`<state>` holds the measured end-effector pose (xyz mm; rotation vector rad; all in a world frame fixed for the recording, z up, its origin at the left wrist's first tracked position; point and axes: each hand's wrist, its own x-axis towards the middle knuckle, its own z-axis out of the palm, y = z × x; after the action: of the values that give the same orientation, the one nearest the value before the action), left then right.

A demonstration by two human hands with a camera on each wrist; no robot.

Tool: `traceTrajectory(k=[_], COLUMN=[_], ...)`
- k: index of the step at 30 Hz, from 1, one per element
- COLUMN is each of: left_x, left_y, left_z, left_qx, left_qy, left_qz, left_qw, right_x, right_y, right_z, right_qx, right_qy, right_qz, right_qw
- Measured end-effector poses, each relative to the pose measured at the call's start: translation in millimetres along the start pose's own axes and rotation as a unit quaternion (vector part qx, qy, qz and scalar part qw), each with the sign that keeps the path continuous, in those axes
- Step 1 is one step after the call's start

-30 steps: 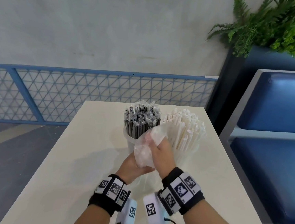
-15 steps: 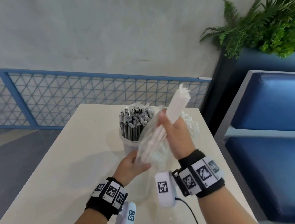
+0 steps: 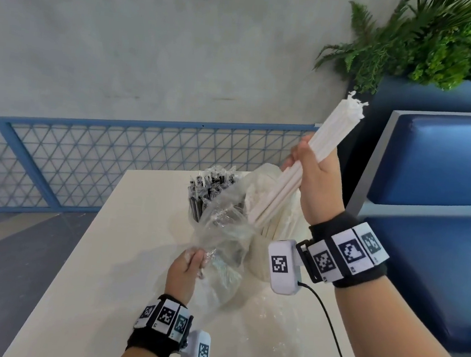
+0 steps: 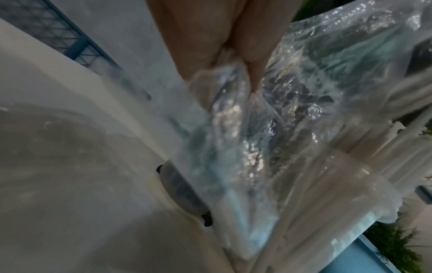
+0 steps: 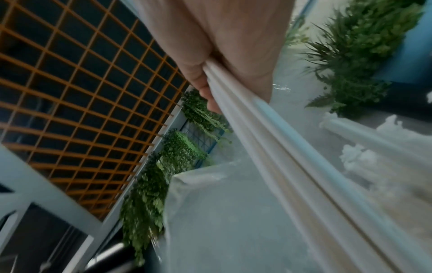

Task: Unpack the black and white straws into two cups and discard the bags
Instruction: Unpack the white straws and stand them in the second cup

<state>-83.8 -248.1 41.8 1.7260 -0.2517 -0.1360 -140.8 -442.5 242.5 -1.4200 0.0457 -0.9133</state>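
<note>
Head view: the right hand (image 3: 315, 182) is wrapped round a bundle of white straws (image 3: 309, 167) that slants toward one o'clock, its lower ends only just inside the mouth of the clear bag (image 3: 224, 225). The left hand (image 3: 185, 270), at seven o'clock of the bundle, pinches the bag's lower edge. Behind the bag the black straws (image 3: 208, 187) stand in their cup, with more white straws at their three o'clock (that cup is mostly hidden). All sit on the table (image 3: 93, 265).

Left wrist view: fingers (image 4: 247, 46) nip crumpled film (image 4: 245, 129); the rest is blurred.

Right wrist view: fingers (image 5: 203, 86) curl round the straws (image 5: 268, 147), which run toward five o'clock.

Risks, as I judge them: the loose bundle could fan out and shed straws as it clears the film, and the trailing bag could snag and tip the crowded cups.
</note>
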Motion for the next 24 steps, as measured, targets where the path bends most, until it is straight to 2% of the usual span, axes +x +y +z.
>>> traceTrajectory(k=[3,5,9,12,15,21,24], left_x=[-4,-6,-12,-11,-5,-1,-5], left_y=[2,2,3,7,15,33,32], left_z=[-3,-3,0,0,-11,-4,2], left_qx=[-0.021,-0.035,-0.06,-0.134,-0.167,-0.203,-0.194], left_qy=[0.027,0.053,0.084,0.144,0.194,0.135,0.113], left_qz=[0.014,0.037,0.043,0.012,0.036,0.056,0.044], left_qw=[0.999,0.997,0.994,0.98,0.966,0.968,0.974], right_x=[-5,-8,-13,-16,-13,-21,-21], right_y=[8,16,28,33,34,63,72], right_z=[4,7,9,4,-1,9,6], right_qx=[-0.113,-0.149,-0.166,-0.161,-0.166,-0.281,-0.302], right_qy=[0.014,0.018,0.015,0.049,0.06,-0.052,-0.026], right_qz=[-0.049,-0.063,-0.041,-0.041,-0.043,0.049,0.072], right_qw=[0.992,0.987,0.985,0.985,0.983,0.957,0.95])
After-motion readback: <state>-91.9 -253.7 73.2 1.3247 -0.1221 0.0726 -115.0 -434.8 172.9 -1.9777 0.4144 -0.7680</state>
